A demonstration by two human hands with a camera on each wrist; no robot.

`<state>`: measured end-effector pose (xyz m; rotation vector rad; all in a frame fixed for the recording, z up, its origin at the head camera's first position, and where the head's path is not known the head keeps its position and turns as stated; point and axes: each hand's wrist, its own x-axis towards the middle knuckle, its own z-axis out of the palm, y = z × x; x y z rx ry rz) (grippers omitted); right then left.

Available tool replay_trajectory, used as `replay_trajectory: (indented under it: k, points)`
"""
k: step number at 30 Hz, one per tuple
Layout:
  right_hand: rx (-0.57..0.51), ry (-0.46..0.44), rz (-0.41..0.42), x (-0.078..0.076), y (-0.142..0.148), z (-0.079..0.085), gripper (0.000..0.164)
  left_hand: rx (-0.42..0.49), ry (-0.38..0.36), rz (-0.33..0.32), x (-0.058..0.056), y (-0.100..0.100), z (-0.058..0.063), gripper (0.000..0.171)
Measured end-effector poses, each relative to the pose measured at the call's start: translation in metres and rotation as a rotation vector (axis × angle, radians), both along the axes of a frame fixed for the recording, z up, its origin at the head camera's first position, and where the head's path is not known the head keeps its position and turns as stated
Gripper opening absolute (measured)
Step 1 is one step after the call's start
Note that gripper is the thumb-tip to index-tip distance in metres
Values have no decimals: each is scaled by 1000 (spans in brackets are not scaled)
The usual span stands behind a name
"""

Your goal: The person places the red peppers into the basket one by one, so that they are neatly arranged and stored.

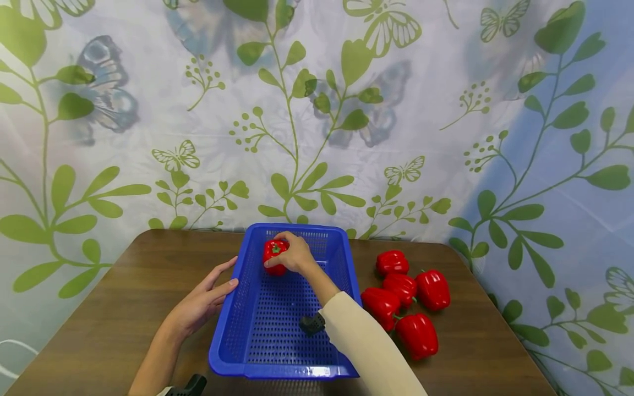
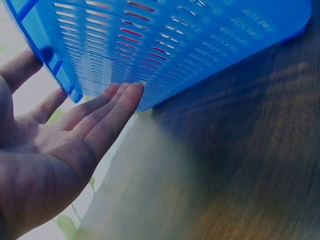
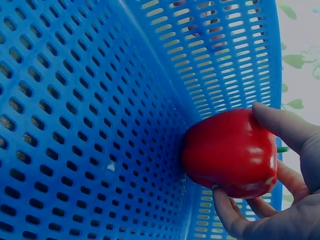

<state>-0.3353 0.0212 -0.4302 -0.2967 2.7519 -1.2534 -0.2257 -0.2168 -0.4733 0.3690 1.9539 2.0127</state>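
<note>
A red bell pepper (image 1: 274, 257) with a green stem is inside the blue perforated basket (image 1: 225, 352), toward its far left corner. My right hand (image 1: 295, 254) grips that pepper from the stem end, thumb on one side and fingers on the other, as the right wrist view (image 3: 230, 152) also shows. At the basket's left side, my left hand (image 1: 200, 305) rests with fingers extended against the outer wall. In the left wrist view the left hand's fingers (image 2: 112, 110) lie along the slotted wall, and its thumb is near the rim.
Several more red bell peppers (image 1: 418, 335) lie grouped on the brown wooden table (image 1: 475, 352) to the right of the basket. Behind the table hangs a cloth (image 1: 317, 165) printed with green leaves and butterflies. A white cable (image 1: 17, 346) shows at the far left.
</note>
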Motion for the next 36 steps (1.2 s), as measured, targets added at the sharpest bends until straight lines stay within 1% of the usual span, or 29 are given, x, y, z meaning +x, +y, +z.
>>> replay_trajectory:
  k: [5,18,26,30,36]
  points:
    - [-26,-10,5,1,4,0,69,1,-5,2,0,2,-1,65]
    - [-24,-14,26,5,5,1,71,12,-3,-2,1,1,-7,65]
    - [-65,-21,48,7,8,12,73,6,-4,6,2,2,-6,64]
    - [-92,-5,51,6,10,18,72,7,7,0,3,1,-5,64]
    - [-101,20,52,7,15,26,68,10,16,-14,2,1,-5,64]
